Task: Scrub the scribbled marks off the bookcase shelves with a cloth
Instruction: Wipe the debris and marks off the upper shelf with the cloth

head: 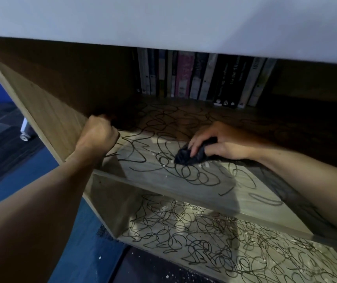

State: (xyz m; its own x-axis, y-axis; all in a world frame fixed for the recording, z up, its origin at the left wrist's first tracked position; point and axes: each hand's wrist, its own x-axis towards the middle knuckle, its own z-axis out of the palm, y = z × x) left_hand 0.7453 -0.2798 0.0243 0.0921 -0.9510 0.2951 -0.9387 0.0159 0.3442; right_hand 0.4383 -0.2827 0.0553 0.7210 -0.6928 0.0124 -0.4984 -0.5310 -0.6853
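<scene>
I am pressing a dark cloth (pixel 192 155), bunched in my right hand's (pixel 220 142) grip, onto the upper shelf (pixel 163 180), while my left hand (pixel 97 132) is clutching the bookcase side panel (pixel 47 111). Scribbles (pixel 184 170) are covering nearly all of it, and the lower shelf (pixel 224 242) looks untouched.

left arm: bare forearm (pixel 31 201), entering from the lower left of the frame; no sleeve in view
right arm: bare forearm (pixel 306 170), entering from the right edge; no sleeve in view
left hand (pixel 96 135): bare, no glove
right hand (pixel 220 141): bare, no glove
wrists: uncovered, unadorned
</scene>
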